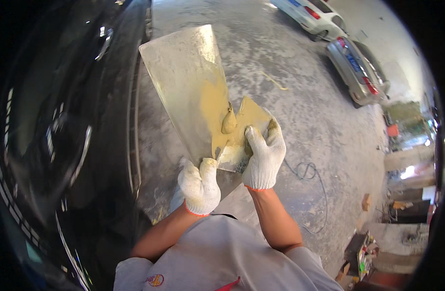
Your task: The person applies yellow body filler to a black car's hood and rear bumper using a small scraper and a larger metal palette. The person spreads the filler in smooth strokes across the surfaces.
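Observation:
My left hand (pixel 199 185), in a white knit glove, grips the near end of a flat metal mixing board (pixel 176 77) by its edge, thumb on top. The board slants away from me, with yellow putty (pixel 213 104) smeared over its right half. In my right hand (pixel 265 156), gloved too and stained yellow at the fingertips, is a thin putty spreader (pixel 228 159), its blade coated with putty. A thick lump of putty (pixel 229 121) sits where spreader and board meet. Fingers under both tools are hidden.
A dark, glossy car (pixel 57 145) stands close along my left. Two parked cars, one white (pixel 307 17) and one silver (pixel 356 68), are at the far right. A thin hose (pixel 324 194) lies on the concrete floor, and a box of odds and ends (pixel 361 254) sits at the lower right.

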